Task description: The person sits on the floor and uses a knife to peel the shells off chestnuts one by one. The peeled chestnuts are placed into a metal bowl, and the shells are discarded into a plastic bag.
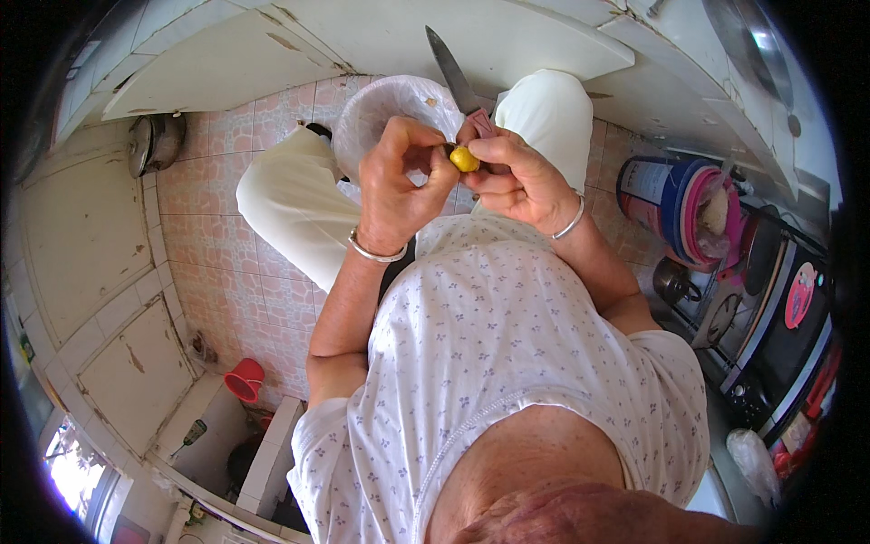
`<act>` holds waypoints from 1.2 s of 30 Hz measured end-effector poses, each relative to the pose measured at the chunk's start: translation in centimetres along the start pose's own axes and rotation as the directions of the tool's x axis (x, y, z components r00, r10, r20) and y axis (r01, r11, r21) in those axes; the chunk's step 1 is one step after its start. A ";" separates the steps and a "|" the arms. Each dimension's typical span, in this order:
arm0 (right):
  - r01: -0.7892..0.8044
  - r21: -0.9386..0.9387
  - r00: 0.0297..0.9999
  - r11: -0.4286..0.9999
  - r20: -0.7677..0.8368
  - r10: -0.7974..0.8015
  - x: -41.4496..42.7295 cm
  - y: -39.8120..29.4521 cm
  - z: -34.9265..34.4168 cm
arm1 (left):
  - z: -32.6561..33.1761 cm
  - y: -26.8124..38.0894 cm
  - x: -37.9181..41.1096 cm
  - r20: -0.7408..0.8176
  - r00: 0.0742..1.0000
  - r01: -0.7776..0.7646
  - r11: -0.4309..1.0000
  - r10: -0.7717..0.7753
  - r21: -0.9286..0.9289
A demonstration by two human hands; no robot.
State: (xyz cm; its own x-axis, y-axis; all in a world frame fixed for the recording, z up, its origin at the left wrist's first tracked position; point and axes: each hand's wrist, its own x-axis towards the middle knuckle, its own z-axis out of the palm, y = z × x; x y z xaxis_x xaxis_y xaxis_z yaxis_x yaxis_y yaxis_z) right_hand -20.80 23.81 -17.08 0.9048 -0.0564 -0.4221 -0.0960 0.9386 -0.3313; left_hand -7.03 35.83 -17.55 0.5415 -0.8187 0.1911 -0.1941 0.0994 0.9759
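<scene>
Between my two hands is a small round yellow thing (464,159), perhaps a peeled chestnut. My right hand (520,177) grips it with thumb and fingers, and the same hand holds a knife (452,73) by its pinkish handle, blade pointing up and away from me. My left hand (408,183) touches the yellow thing's left side, thumb and forefinger pinched around a small dark piece at its edge, too small to name. Below and beyond both hands, a bin lined with a clear plastic bag (363,115) stands between my knees, with a small scrap on the liner.
Cabinet doors (476,34) close off the far side. A lidded metal pot (158,143) stands on the tiled floor at the far left, a red plastic bucket (245,379) at the lower left. Stacked tubs (669,204), a dark kettle (673,279) and a black-topped appliance (781,326) are at the right.
</scene>
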 end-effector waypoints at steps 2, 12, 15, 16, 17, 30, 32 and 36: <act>0.050 -0.048 0.999 0.998 -0.013 -0.050 0.4 0.0 -0.2 | -0.4 -0.6 0.0 0.011 1.000 -0.010 1.000 0.010 0.029; 0.260 -0.357 0.945 0.897 -0.098 -0.312 1.4 0.9 1.3 | -0.1 -0.7 -0.1 -0.014 0.999 0.041 0.975 -0.045 -0.220; 0.258 -0.436 0.930 0.862 -0.129 -0.344 1.4 1.3 2.1 | -0.1 0.6 -0.2 0.004 0.998 -0.059 0.970 0.060 0.234; 0.243 -0.402 0.938 0.883 -0.135 -0.319 1.5 1.4 1.9 | 0.1 0.2 -0.3 -0.034 0.992 -0.109 0.960 0.122 0.257; 0.230 -0.279 0.950 0.932 -0.146 -0.278 1.9 1.6 1.9 | 0.6 0.1 -0.4 -0.090 0.985 -0.118 0.957 0.147 0.266; 0.189 -0.973 0.227 -0.137 0.178 -0.957 -10.6 -11.7 5.4 | -4.5 -7.6 2.5 -0.232 0.939 0.287 0.951 -0.256 0.112; -0.044 -0.928 0.049 -0.370 0.368 -0.928 -14.1 -19.6 4.2 | -5.3 -11.5 2.6 -0.153 0.935 0.304 0.944 -0.321 -0.126; -0.501 -0.751 -0.024 -0.431 0.509 -0.860 -19.1 -29.2 2.0 | -2.7 -14.9 2.8 0.040 0.988 -0.144 0.790 0.150 0.596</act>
State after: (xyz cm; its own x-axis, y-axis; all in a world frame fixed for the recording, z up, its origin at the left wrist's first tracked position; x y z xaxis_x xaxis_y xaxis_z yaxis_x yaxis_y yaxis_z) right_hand -34.44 -1.87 2.38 0.2723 -0.6329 0.7248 -0.7232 -0.6315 -0.2797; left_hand -0.45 33.59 -31.29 0.4733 -0.8164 0.3309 -0.7185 -0.1404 0.6812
